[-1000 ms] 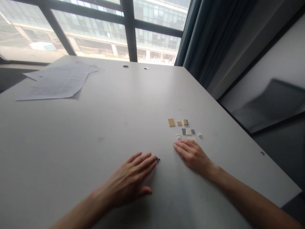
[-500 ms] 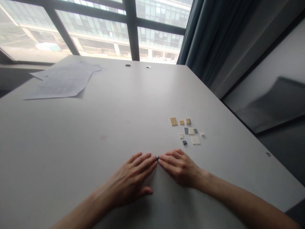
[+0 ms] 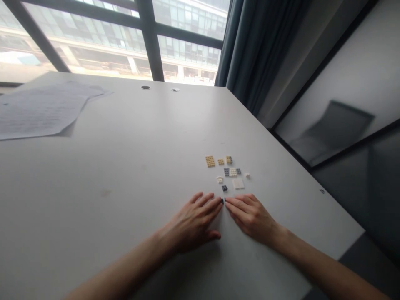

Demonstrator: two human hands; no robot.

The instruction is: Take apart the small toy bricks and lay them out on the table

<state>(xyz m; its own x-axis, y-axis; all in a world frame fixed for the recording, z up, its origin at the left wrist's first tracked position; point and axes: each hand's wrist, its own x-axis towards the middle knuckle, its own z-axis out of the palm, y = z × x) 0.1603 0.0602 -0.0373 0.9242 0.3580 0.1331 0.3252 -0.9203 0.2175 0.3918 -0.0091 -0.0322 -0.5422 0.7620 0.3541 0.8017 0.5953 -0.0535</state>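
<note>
Near the middle of the white table, my left hand (image 3: pixel 200 218) has its fingertips on a small dark piece (image 3: pixel 222 201), thumb spread apart. Facing it, my right hand (image 3: pixel 251 214) pinches another small dark piece (image 3: pixel 225 200) at its fingertips, with a narrow gap between the two pieces. Just beyond my hands lie a dark brick (image 3: pixel 224 188), a white piece (image 3: pixel 220 179) and a flat white plate (image 3: pixel 238 183). Farther back are a tan studded plate (image 3: pixel 210 161), a smaller tan piece (image 3: pixel 221 161) and a row of grey and white pieces (image 3: pixel 233 172).
Paper sheets (image 3: pixel 43 110) lie at the table's back left. Two round cable holes sit by the far edge of the table (image 3: pixel 156 125). A dark curtain (image 3: pixel 240 54) hangs behind the right corner. A small dark object (image 3: pixel 322 191) rests near the right edge.
The view has shifted to the right. The dark piece that both hands touched now shows as two pieces with a gap between them, one at each hand.
</note>
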